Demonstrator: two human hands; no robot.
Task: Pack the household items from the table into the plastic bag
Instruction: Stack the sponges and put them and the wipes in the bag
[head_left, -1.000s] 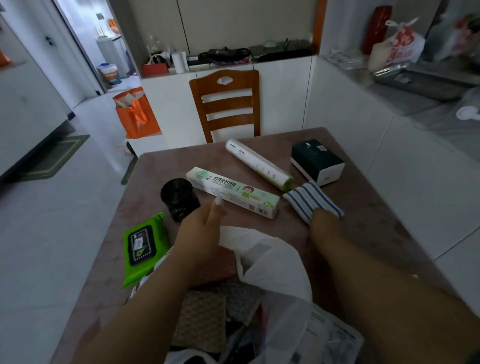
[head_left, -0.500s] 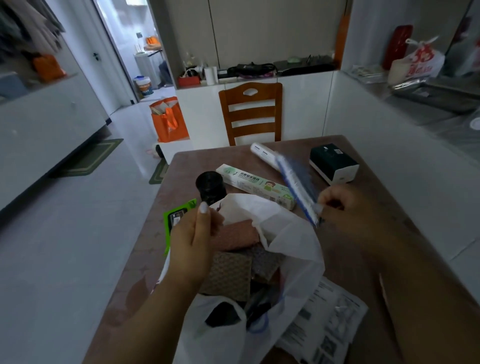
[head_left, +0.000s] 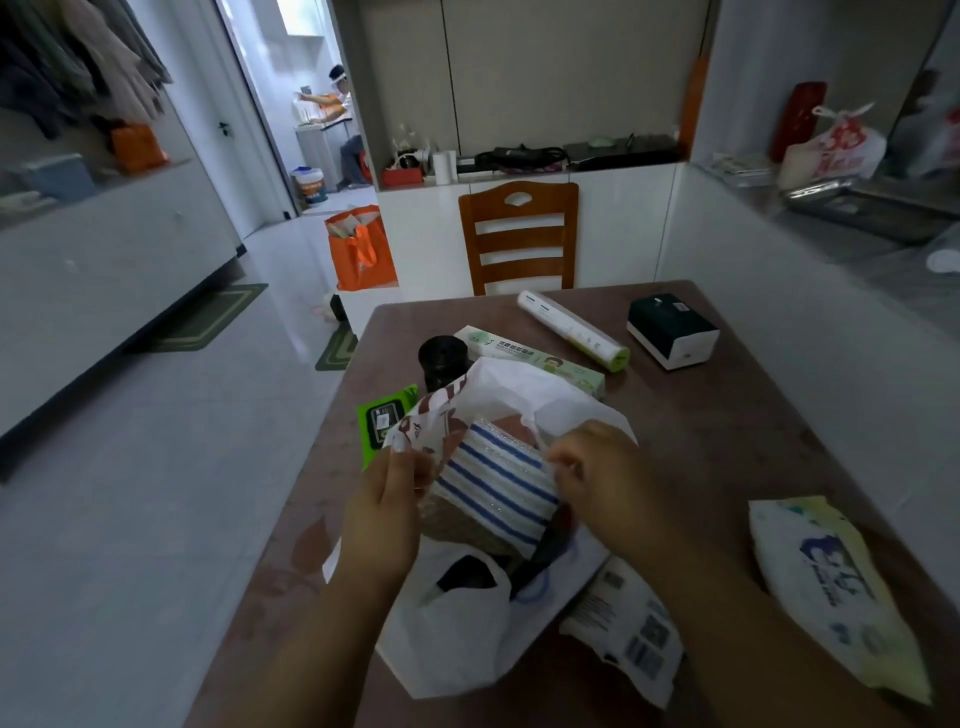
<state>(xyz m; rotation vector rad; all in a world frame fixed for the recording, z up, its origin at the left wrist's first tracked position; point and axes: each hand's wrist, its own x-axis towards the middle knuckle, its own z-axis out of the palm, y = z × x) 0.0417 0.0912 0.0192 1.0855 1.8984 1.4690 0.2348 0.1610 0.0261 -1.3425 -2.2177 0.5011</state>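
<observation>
Striped cloth (head_left: 498, 486), off the tabletop (head_left: 727, 431) and in the right hand (head_left: 597, 478) half a second ago, now lies in the mouth of the bag (head_left: 457, 639), on top of the sponges. Right-hand fingers pinch the cloth's far-right corner at the bag's rim. Left hand (head_left: 387, 512) pinches the bag's left rim, holding it open. Bag sits near the front edge of the brown tabletop, partly over a printed mailer (head_left: 628, 639). Beyond the bag: black jar (head_left: 441, 358), long box (head_left: 530, 358), roll (head_left: 571, 330), dark-and-white box (head_left: 672, 330). Green wipes pack (head_left: 384, 421) is just left of the bag; a white wipes pack (head_left: 831, 587) lies near the right edge. Wooden chair (head_left: 519, 234) stands at the far end against white cabinets. Orange bag (head_left: 361, 249) is on the pale tiled floor; a person is in the far doorway.
</observation>
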